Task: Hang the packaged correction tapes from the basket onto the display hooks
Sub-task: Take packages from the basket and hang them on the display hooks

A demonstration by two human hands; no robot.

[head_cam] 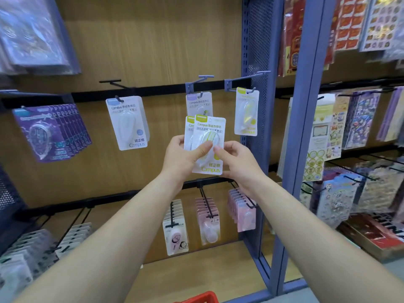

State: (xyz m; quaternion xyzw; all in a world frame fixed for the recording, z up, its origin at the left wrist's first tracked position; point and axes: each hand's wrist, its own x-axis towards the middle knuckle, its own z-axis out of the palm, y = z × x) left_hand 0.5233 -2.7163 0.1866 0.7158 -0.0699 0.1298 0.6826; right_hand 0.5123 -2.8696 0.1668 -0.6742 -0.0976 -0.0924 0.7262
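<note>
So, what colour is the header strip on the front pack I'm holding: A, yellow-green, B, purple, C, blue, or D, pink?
A: the front pack, gripped by the left hand and pinched by the right hand, has a yellow-green strip on top.

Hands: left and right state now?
Left hand grips the front pack and rear pack, thumb on front.
Right hand pinches the front pack's right edge.

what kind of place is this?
Most likely a stationery shop aisle: packaged correction tapes hang on hooks, sticker sheets fill the next bay, and a red basket shows at the bottom edge.
</note>
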